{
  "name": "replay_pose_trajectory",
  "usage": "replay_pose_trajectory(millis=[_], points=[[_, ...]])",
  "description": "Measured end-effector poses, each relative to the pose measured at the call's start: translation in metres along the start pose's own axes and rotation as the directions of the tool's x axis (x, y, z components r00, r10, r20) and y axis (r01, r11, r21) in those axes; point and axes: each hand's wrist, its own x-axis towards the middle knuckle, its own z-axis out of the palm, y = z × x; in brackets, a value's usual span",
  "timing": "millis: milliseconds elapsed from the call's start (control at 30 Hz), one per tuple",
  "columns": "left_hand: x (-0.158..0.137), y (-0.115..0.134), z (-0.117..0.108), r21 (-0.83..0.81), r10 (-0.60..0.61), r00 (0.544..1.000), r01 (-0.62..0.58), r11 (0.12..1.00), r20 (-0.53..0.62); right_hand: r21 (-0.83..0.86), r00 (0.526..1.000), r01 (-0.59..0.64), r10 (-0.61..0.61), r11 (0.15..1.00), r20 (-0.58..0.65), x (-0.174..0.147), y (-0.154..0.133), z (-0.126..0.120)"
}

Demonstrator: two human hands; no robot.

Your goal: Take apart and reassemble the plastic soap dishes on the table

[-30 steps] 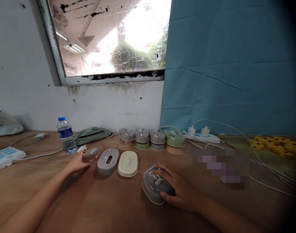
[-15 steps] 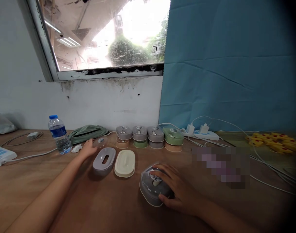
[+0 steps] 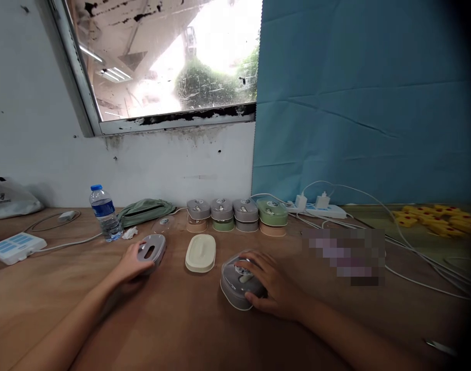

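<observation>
My left hand (image 3: 134, 264) grips the near left side of a grey oval cover with a slot in its top (image 3: 157, 246), which is tilted. My right hand (image 3: 272, 284) lies over a grey lidded box (image 3: 235, 286), fingers on its top and thumb at its near side. The box has a clear lid with a round label. Between my hands rests a cream oval base (image 3: 201, 252), touched by neither. Behind the slotted cover lies a clear lid with a round label (image 3: 164, 222).
Stacked lidded boxes (image 3: 222, 212) stand in a row near the wall. To the left are a water bottle (image 3: 105, 212), a green pouch (image 3: 147, 212), a crumpled tissue (image 3: 129, 233) and a power strip (image 3: 17, 247). Cables and yellow pieces (image 3: 436, 219) lie at the right.
My left hand has come away from the clear lid and taken hold of the slotted cover, which has shifted left and tilted. My right hand stays on the grey box.
</observation>
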Motion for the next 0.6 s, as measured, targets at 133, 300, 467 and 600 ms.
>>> replay_pose_trajectory(millis=[133,300,467,600], points=[[0.008,-0.019,-0.012,0.023,0.046,0.998,-0.045,0.999,-0.044,-0.002,1.0,0.02,-0.02,1.0,-0.023,0.0,0.001,0.002],[0.007,0.004,-0.009,0.125,0.075,0.978,-0.051,0.991,-0.193,-0.001,0.999,0.029,-0.029,1.0,-0.03,0.0,0.001,0.001],[-0.011,0.07,0.019,0.265,0.288,0.94,-0.236,0.935,-0.181,-0.011,0.998,0.041,-0.042,0.999,-0.04,0.0,0.001,0.001],[-0.029,0.117,0.058,0.174,0.528,0.846,-0.533,0.828,0.076,-0.023,0.998,0.045,-0.046,0.999,-0.049,-0.001,0.001,0.002]])
